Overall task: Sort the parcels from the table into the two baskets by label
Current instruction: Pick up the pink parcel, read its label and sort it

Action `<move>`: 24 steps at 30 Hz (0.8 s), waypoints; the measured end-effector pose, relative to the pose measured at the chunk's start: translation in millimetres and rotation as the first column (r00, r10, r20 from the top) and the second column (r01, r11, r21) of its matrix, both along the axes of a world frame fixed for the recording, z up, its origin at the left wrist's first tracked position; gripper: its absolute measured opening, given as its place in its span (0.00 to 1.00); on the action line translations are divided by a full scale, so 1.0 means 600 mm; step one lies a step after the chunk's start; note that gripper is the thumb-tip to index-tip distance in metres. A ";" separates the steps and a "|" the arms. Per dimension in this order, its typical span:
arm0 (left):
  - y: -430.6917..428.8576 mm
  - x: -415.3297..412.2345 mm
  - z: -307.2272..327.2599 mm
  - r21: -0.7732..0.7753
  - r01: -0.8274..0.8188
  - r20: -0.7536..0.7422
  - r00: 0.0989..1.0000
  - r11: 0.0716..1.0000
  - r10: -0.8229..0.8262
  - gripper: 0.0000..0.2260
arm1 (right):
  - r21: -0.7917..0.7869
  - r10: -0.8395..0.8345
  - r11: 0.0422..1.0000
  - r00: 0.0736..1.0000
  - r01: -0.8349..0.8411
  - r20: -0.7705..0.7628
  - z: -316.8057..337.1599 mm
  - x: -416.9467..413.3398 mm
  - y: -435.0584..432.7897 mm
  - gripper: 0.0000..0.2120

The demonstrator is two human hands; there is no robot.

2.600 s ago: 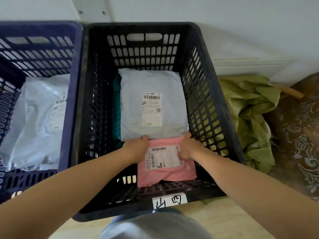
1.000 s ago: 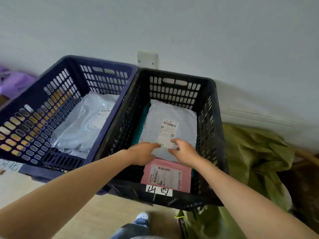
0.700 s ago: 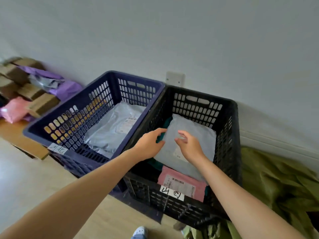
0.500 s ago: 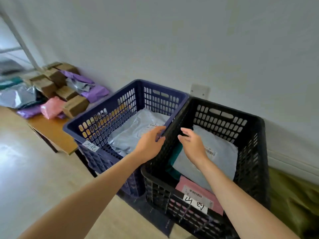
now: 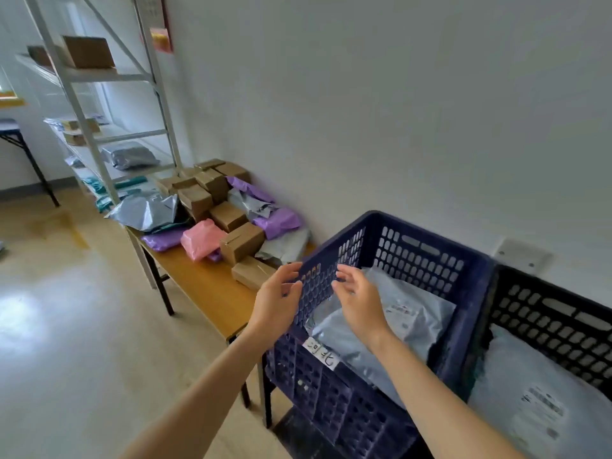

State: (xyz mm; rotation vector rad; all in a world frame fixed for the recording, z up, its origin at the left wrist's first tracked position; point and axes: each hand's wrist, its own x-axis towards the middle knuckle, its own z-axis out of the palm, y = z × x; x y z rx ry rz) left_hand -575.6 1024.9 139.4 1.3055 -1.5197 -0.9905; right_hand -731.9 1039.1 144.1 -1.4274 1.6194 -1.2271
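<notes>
hands: left [image 5: 276, 303], right [image 5: 359, 301] spread, empty | over blue basket [image 5: 470, 276] corner

Daylit and soft with motion blur; glare on floor [image 5: 23, 313], edges bowed.

Wooden table [image 5: 202, 286] under heaped cardboard boxes [image 5: 228, 216] and poly mailers [image 5: 202, 238].

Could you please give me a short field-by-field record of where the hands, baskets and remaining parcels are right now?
left hand: open, empty, outside the blue basket's near corner
right hand: open, empty, over the blue basket
blue basket: holds a grey parcel; paper tag on the front
black basket: right of the blue one, touching it; holds a grey labelled parcel
table: left of the baskets; brown boxes, pink parcel, purple and grey bags unsorted
</notes>
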 end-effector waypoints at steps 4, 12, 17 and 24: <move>-0.067 0.117 -0.005 0.041 -0.017 -0.072 0.997 0.999 0.020 0.14 | 0.017 -0.004 1.000 1.000 0.004 0.022 0.000 0.102 -0.077 0.17; -0.189 0.319 -0.052 0.116 -0.095 -0.052 0.993 0.989 0.102 0.14 | 0.111 -0.003 0.994 0.998 -0.005 0.070 -0.042 0.296 -0.208 0.18; -0.264 0.394 -0.100 0.214 -0.149 -0.092 0.981 0.965 0.172 0.14 | 0.211 -0.012 0.977 0.996 -0.007 0.086 -0.091 0.395 -0.296 0.18; -0.427 0.479 -0.186 0.304 -0.197 -0.026 0.976 0.932 0.215 0.15 | 0.303 -0.050 0.953 0.995 0.022 0.085 -0.182 0.470 -0.454 0.17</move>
